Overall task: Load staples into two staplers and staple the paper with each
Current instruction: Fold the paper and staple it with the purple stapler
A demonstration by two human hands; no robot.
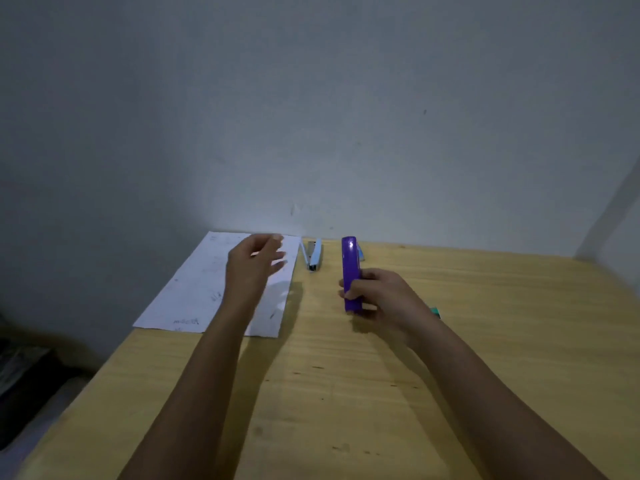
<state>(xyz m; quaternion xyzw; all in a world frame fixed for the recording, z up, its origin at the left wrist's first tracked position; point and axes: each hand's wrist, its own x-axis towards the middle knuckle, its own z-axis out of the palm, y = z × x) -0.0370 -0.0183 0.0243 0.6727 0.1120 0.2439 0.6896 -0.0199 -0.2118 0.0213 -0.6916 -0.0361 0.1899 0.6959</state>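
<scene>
A purple stapler (349,265) lies lengthwise on the wooden table (346,393), and my right hand (377,299) grips its near end. A small light-blue stapler (314,255) lies hinged open near the wall, just left of the purple one. A white sheet of paper (194,289) with faint writing lies at the table's left. My left hand (252,265) hovers over the paper's right part, fingers spread, holding nothing. A small teal box (435,311) peeks out behind my right wrist, and another bluish item (361,253) shows behind the purple stapler.
A grey wall (311,116) rises right behind the table's far edge. The table's left edge runs diagonally, with dark objects (24,382) on the floor beyond it. A wall corner stands at the far right.
</scene>
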